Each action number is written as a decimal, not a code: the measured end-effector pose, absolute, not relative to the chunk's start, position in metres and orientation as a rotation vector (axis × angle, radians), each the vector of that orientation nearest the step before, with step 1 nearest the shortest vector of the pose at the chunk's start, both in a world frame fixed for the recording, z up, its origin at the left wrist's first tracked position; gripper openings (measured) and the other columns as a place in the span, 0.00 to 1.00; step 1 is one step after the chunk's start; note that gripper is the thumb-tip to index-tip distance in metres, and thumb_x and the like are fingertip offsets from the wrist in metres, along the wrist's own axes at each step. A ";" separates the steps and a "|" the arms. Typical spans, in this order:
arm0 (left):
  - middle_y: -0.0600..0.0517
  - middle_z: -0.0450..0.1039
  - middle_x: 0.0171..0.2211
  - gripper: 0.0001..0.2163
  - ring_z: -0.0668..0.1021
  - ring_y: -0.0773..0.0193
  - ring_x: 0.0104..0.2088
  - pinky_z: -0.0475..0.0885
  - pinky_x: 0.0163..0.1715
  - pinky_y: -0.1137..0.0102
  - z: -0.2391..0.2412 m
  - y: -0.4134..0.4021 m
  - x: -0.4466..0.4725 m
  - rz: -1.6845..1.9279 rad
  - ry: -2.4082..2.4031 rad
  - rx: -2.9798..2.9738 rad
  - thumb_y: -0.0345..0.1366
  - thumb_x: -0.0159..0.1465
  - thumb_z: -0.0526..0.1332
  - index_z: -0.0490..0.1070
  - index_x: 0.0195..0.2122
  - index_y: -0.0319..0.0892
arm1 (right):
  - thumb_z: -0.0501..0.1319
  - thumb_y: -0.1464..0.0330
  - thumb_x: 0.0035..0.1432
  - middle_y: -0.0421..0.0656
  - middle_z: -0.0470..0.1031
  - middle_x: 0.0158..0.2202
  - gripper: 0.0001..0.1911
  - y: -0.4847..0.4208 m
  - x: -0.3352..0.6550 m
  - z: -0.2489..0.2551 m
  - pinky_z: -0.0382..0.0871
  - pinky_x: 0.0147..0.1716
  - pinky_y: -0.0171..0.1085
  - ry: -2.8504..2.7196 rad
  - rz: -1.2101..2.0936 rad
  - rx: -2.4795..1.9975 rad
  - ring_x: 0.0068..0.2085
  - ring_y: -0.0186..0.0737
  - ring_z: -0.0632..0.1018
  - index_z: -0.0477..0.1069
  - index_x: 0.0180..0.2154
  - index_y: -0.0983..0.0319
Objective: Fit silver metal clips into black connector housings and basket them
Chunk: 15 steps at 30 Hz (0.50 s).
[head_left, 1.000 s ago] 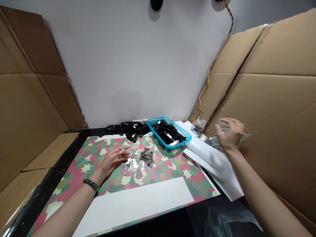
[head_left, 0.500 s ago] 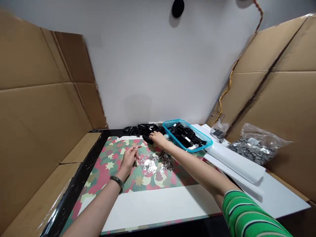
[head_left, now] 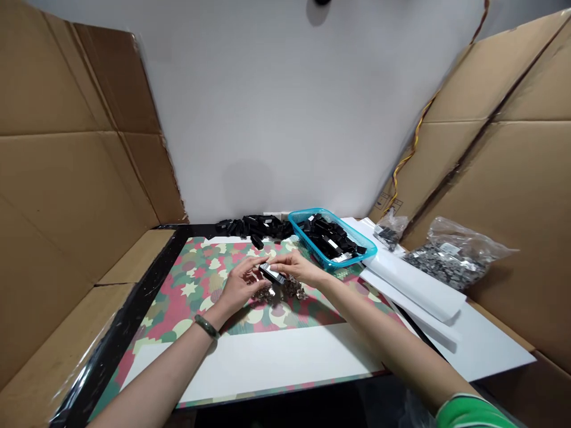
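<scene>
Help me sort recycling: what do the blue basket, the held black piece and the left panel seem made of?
Blue basket: probably glossy plastic, with a shiny rim and perforated wall.
Held black piece: perhaps plastic, dark-sided with a pale, shiny top; too small to be sure.
Left panel: likely cardboard, matte brown, creased, with a ragged edge.

One head-worn camera is looking forward and down, facing the pale wall (head_left: 276, 119) from the near side of the patterned sheet (head_left: 190, 291), catching the left hand (head_left: 238, 288) and right hand (head_left: 301, 267) at middle distance

A yellow cord (head_left: 416, 138) runs beside brown cardboard (head_left: 513, 196).
</scene>
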<state>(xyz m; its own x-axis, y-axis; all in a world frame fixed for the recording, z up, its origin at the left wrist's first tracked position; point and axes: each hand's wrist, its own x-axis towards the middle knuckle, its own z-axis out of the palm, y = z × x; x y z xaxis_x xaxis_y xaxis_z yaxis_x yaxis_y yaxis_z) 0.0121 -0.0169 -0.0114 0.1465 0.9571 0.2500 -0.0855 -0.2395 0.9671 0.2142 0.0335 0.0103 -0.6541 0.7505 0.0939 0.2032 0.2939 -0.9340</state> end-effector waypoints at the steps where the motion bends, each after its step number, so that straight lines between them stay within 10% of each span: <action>1: 0.45 0.74 0.46 0.19 0.76 0.58 0.38 0.73 0.38 0.66 -0.012 -0.017 0.013 1.291 0.935 1.402 0.31 0.48 0.74 0.80 0.43 0.45 | 0.63 0.50 0.57 0.39 0.71 0.25 0.24 0.030 0.213 0.007 0.54 0.22 0.31 -1.983 1.407 -0.851 0.24 0.31 0.64 0.79 0.41 0.64; 6: 0.47 0.76 0.35 0.12 0.76 0.56 0.36 0.72 0.40 0.64 -0.011 -0.010 0.008 1.390 1.097 1.375 0.29 0.46 0.75 0.80 0.33 0.43 | 0.65 0.49 0.55 0.38 0.71 0.26 0.27 0.024 0.209 -0.005 0.55 0.21 0.30 -1.669 1.549 -0.903 0.22 0.28 0.63 0.78 0.46 0.63; 15: 0.51 0.76 0.35 0.29 0.76 0.60 0.38 0.73 0.39 0.69 -0.012 -0.008 0.007 1.449 1.152 1.341 0.30 0.44 0.75 0.77 0.51 0.45 | 0.71 0.54 0.47 0.35 0.66 0.17 0.22 0.028 0.217 -0.018 0.53 0.17 0.31 -1.557 1.510 -0.905 0.17 0.28 0.62 0.80 0.37 0.65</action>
<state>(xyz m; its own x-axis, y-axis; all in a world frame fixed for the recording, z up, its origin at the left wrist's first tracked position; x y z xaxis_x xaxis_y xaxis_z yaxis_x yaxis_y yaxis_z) 0.0068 -0.0083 -0.0122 -0.0858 0.9681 0.2353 0.0114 -0.2352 0.9719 0.2167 0.0284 -0.0178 -0.4504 0.8914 0.0500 -0.0231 0.0444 -0.9987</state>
